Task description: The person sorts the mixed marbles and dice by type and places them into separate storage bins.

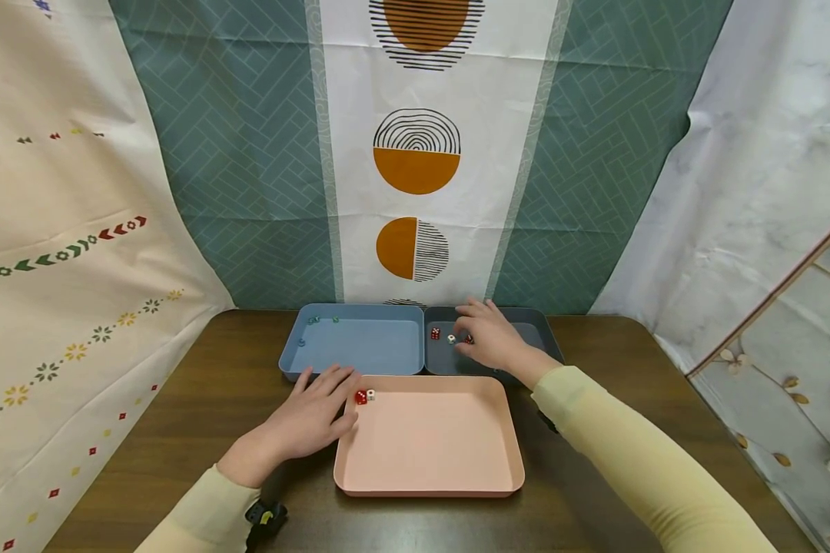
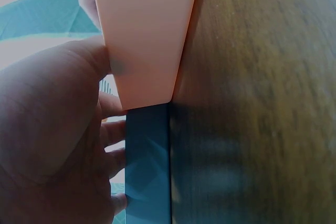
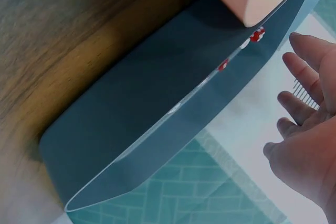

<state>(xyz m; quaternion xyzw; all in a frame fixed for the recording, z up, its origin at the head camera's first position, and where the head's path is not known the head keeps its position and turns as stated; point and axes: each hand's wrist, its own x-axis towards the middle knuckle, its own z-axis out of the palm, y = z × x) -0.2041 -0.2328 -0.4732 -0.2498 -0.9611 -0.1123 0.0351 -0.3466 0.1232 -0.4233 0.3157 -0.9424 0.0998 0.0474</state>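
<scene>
My left hand [image 1: 313, 415] rests at the upper left corner of the pink tray [image 1: 429, 491], fingers extended and slightly spread. Beside its thumb, inside that tray, a red die [image 1: 361, 397] and a white die [image 1: 370, 395] sit together. Over the dark grey tray [image 1: 539, 338] hovers my right hand [image 1: 487, 336], its fingers loosely bent and holding nothing. To the left of its fingertips lie another red die [image 1: 435, 333] and another white die [image 1: 451, 339]. A further red die [image 1: 469, 339] is partly hidden by the fingers. In the right wrist view, the hand [image 3: 310, 119] is above the tray rim.
A blue tray [image 1: 360, 365] adjoins the dark one at the back left. Small green pieces [image 1: 335, 319] and a small blue piece [image 1: 301, 342] lie in its left part. The trays stand on a brown wooden table [image 1: 235, 369], with patterned cloth [image 1: 249, 192] hanging behind.
</scene>
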